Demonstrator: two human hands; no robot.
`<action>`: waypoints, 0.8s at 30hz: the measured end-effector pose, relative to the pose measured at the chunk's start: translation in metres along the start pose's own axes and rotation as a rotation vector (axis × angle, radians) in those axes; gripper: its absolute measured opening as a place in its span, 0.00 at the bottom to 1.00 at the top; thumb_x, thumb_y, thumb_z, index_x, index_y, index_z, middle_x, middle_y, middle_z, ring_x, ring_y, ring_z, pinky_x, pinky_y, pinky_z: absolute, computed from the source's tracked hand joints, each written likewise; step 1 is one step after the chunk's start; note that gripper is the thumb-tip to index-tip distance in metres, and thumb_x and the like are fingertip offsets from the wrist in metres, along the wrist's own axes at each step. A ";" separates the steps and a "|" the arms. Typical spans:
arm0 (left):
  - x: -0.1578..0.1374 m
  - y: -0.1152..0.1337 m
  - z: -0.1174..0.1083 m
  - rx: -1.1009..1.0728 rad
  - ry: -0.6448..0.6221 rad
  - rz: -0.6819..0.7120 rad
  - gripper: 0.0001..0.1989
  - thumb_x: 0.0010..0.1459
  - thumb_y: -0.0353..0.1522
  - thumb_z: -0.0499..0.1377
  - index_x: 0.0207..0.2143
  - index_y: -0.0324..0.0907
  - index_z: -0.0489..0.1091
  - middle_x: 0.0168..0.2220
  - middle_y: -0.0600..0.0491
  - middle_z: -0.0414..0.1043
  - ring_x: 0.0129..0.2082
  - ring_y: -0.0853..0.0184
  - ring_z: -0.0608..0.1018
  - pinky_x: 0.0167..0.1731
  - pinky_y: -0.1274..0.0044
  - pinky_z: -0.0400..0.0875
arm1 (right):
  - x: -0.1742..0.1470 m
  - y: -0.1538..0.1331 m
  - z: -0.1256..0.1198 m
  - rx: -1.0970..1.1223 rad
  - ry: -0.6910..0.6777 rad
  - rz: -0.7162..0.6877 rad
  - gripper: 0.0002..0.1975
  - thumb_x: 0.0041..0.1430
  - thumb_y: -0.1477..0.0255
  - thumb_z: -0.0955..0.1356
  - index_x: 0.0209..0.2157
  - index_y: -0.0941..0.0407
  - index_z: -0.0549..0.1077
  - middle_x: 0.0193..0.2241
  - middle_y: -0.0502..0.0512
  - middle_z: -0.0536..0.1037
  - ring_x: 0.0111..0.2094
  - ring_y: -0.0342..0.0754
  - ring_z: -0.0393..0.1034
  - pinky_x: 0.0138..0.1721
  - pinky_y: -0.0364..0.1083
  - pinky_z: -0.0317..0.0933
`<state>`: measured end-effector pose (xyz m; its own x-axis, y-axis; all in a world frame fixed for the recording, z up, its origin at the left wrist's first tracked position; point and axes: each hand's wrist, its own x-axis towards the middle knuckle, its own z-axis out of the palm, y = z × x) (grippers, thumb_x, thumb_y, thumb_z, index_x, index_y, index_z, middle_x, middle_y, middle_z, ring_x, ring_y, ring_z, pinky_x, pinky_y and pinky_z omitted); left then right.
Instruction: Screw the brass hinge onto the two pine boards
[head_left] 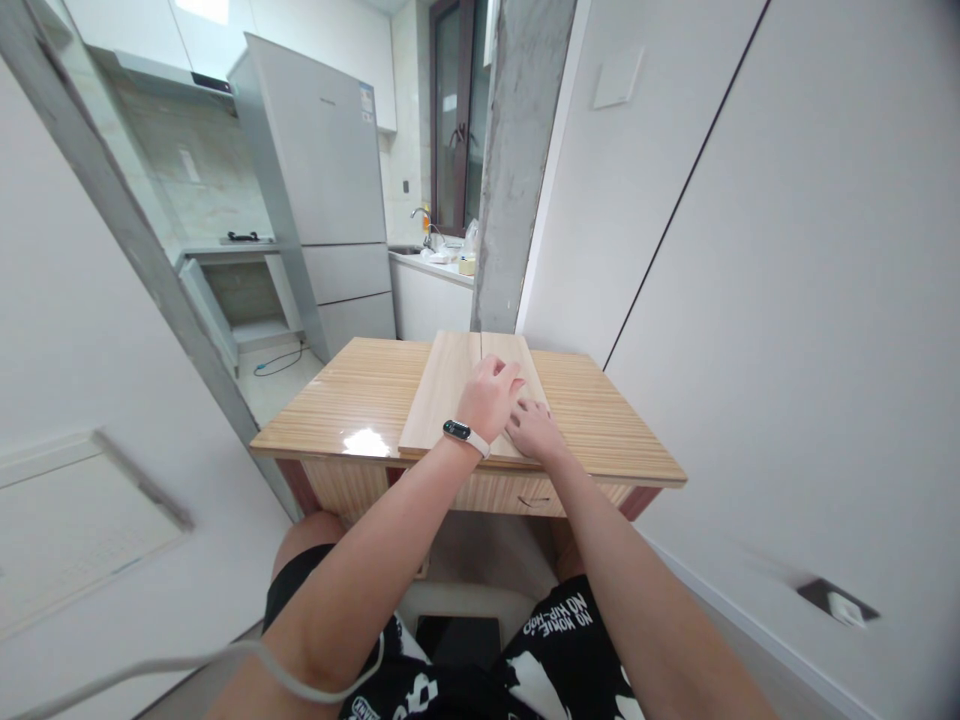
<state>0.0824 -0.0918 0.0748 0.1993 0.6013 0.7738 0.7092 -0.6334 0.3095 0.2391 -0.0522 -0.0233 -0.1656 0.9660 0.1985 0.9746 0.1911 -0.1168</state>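
Note:
Two pale wooden boards lie side by side on the table, a left board (439, 395) and a right board (517, 352), with a thin dark seam between them. Over the boards my left hand (491, 393), with a smart band (466, 437) on its wrist, is closed with curled fingers. What it pinches, if anything, is too small or hidden to name. Just beside and nearer to me, my right hand (534, 430) rests palm down on the right board, its fingers somewhat spread.
The striped wooden table (600, 415) has a drawer with a handle (534, 500) below its front edge. A white cable (247, 650) crosses my left arm at lower left. Beyond stand a grey refrigerator (330, 160) and a kitchen counter (431, 285). A white wall (750, 300) rises at the right.

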 end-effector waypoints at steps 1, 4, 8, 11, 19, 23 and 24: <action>0.000 -0.001 0.000 -0.014 0.005 -0.006 0.05 0.65 0.32 0.59 0.42 0.43 0.73 0.40 0.49 0.68 0.42 0.62 0.72 0.45 0.71 0.71 | 0.000 0.000 0.000 0.000 0.004 -0.001 0.25 0.71 0.54 0.55 0.63 0.40 0.67 0.64 0.57 0.63 0.63 0.60 0.53 0.60 0.59 0.49; 0.000 -0.004 0.002 -0.078 0.008 -0.013 0.07 0.65 0.31 0.59 0.44 0.43 0.73 0.41 0.48 0.70 0.42 0.63 0.74 0.46 0.71 0.71 | 0.000 0.001 0.002 0.000 0.013 -0.011 0.25 0.71 0.53 0.55 0.63 0.39 0.67 0.64 0.57 0.64 0.62 0.59 0.53 0.60 0.59 0.49; -0.001 -0.011 0.005 -0.194 -0.015 0.022 0.14 0.65 0.29 0.58 0.53 0.43 0.70 0.46 0.48 0.73 0.46 0.63 0.76 0.49 0.70 0.72 | 0.001 0.002 0.003 -0.005 0.020 -0.017 0.26 0.71 0.52 0.55 0.64 0.39 0.66 0.64 0.57 0.64 0.62 0.59 0.54 0.60 0.59 0.49; -0.002 -0.014 0.004 -0.243 -0.024 0.054 0.14 0.66 0.28 0.55 0.54 0.43 0.69 0.48 0.47 0.74 0.49 0.63 0.76 0.52 0.70 0.72 | 0.001 0.003 0.003 -0.007 0.012 -0.014 0.26 0.71 0.52 0.54 0.64 0.39 0.66 0.64 0.57 0.64 0.62 0.59 0.54 0.60 0.58 0.49; 0.001 -0.017 -0.001 -0.230 -0.002 0.028 0.10 0.63 0.31 0.62 0.47 0.44 0.74 0.44 0.49 0.72 0.44 0.65 0.77 0.49 0.71 0.73 | 0.001 0.003 0.005 -0.002 0.017 -0.004 0.27 0.71 0.50 0.53 0.65 0.38 0.64 0.64 0.56 0.63 0.63 0.59 0.52 0.61 0.58 0.46; 0.002 -0.020 0.002 -0.261 0.013 -0.039 0.09 0.62 0.30 0.62 0.45 0.43 0.74 0.43 0.49 0.72 0.39 0.67 0.78 0.45 0.72 0.74 | 0.000 0.002 0.004 0.002 0.029 -0.009 0.26 0.71 0.51 0.53 0.65 0.37 0.65 0.64 0.56 0.64 0.63 0.59 0.54 0.61 0.58 0.47; 0.003 -0.022 0.003 -0.277 0.017 -0.057 0.09 0.62 0.30 0.62 0.45 0.43 0.75 0.43 0.49 0.72 0.39 0.67 0.78 0.45 0.73 0.75 | -0.001 0.002 0.003 0.003 0.033 -0.010 0.26 0.71 0.51 0.53 0.64 0.37 0.65 0.63 0.56 0.64 0.62 0.59 0.54 0.61 0.58 0.48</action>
<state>0.0700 -0.0748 0.0683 0.1510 0.6330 0.7593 0.5070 -0.7090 0.4902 0.2410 -0.0517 -0.0270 -0.1705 0.9576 0.2322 0.9725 0.2015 -0.1171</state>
